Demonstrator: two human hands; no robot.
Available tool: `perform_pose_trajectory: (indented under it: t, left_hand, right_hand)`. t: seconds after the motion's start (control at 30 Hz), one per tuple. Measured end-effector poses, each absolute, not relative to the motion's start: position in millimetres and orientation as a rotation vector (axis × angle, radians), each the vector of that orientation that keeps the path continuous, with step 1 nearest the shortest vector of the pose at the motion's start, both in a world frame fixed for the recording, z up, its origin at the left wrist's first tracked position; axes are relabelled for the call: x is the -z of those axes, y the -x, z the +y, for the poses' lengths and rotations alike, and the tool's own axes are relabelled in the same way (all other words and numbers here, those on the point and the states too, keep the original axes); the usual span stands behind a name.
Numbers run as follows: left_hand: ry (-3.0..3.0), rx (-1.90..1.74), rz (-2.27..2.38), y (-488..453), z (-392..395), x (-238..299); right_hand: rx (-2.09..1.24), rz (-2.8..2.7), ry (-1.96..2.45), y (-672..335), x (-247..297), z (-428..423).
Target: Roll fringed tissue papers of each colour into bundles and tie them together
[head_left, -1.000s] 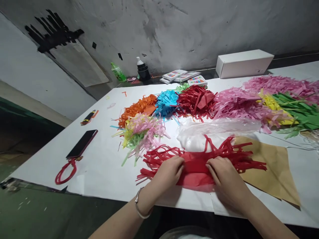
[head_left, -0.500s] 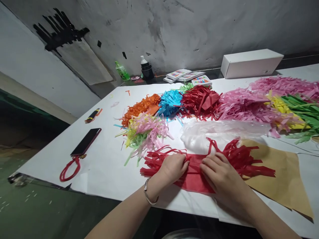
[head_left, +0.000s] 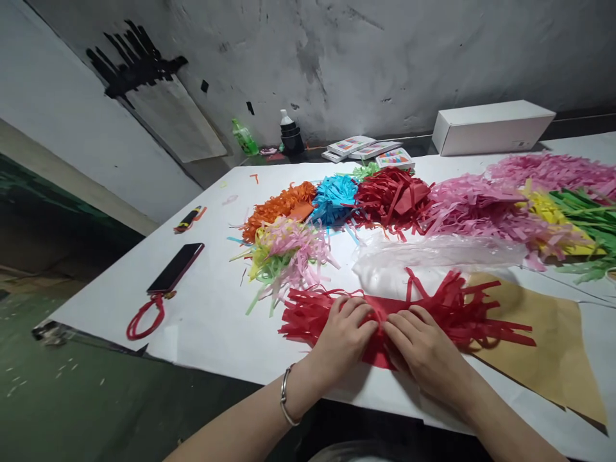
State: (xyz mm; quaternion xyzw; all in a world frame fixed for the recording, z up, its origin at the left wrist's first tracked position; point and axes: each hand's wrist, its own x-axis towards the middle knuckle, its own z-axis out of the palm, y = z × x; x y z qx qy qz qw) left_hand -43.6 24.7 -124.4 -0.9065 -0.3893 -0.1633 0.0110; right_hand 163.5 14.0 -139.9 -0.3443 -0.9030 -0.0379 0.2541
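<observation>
A sheet of red paper [head_left: 382, 356] with both ends cut into long fringe lies across the near part of the table. My left hand [head_left: 347, 328] has its fingers curled down on the middle of the sheet, left of centre. Close beside it, my right hand [head_left: 418, 340] pinches the same uncut middle, and the paper is gathered between the two hands. Both thumbs are partly hidden. The fringe spreads out past each hand, its right end lying over a brown paper sheet [head_left: 543, 327]. A silver bangle [head_left: 285, 398] circles my left wrist.
Behind my hands lie a clear plastic bag [head_left: 433, 253] and fringed paper bundles in orange [head_left: 279, 206], blue [head_left: 333, 197], dark red [head_left: 394, 196] and pink [head_left: 476, 208]. A phone [head_left: 176, 268] and a cutter [head_left: 188, 219] rest at left. A white box [head_left: 491, 128] stands by the wall.
My left hand has shifted its grip toward the middle, fingers now laid over the red paper. The hands are closer together, and the paper between them is more bunched. The view has shifted slightly.
</observation>
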Motion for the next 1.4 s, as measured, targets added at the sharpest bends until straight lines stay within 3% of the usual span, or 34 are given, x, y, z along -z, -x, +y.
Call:
perform_pose_trajectory:
  t: [0.27, 0.53, 0.73, 1.0, 1.2, 1.4]
  left_hand:
    - [3.0, 0.373, -1.082, 58, 18, 129]
    - [2.843, 0.299, -1.597, 57, 20, 121]
    - [2.748, 0.119, -1.693, 51, 27, 119]
    - [2.765, 0.103, -1.708, 51, 28, 115]
    - [2.838, 0.523, -1.374, 55, 24, 121]
    - [2.897, 0.484, -1.17, 52, 27, 136]
  right_hand:
    - [0.117, -2.542, 0.918, -179, 152, 1]
    - [0.012, -2.346, 1.346, -171, 144, 6]
    - [0.111, -2.34, 1.598, -162, 136, 13]
    - [0.123, -2.423, 1.018, -161, 145, 6]
    - [0.028, -2.31, 1.09, -157, 147, 8]
    - [0.104, -2.406, 1.083, -151, 148, 9]
